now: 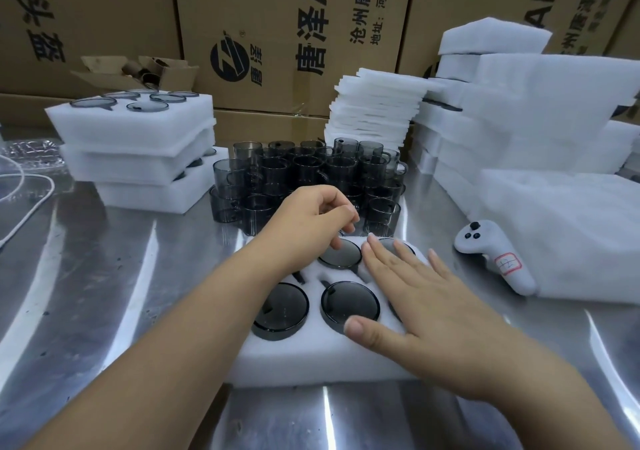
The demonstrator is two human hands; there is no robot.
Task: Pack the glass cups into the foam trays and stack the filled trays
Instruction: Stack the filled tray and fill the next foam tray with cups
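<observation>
At the near edge of the steel table (104, 276) lies a white foam tray (311, 356) with dark glass cups (349, 306) sunk in its holes. Two in the near row and one behind them show plainly. The right hand (426, 307) lies flat on the tray's right side, fingers straight and spread. It covers that column, so only the edge of a fourth cup shows past the fingertips, and whatever sits under the palm is hidden. The left hand (311, 217) hangs over the back row with fingers curled, thumb and forefinger close together, and lower fingertips at the rim of the back-middle cup; whether they pinch anything cannot be told. Just behind the tray crowd the loose cups (304, 176), upright, some stacked on others. To the left stand three filled trays (138, 144) in a skewed stack, with a white cable (52, 190) beside them. Behind the loose cups rises a stack of foam sheets (374, 110), and on the right a foam pile (554, 120) runs out of view. A grey controller (495, 259) lies between tray and pile, its label too small to read. Printed boxes (294, 34) wall the back, their tops cut off. An open carton (138, 68) sits behind the filled trays, its contents unclear.
</observation>
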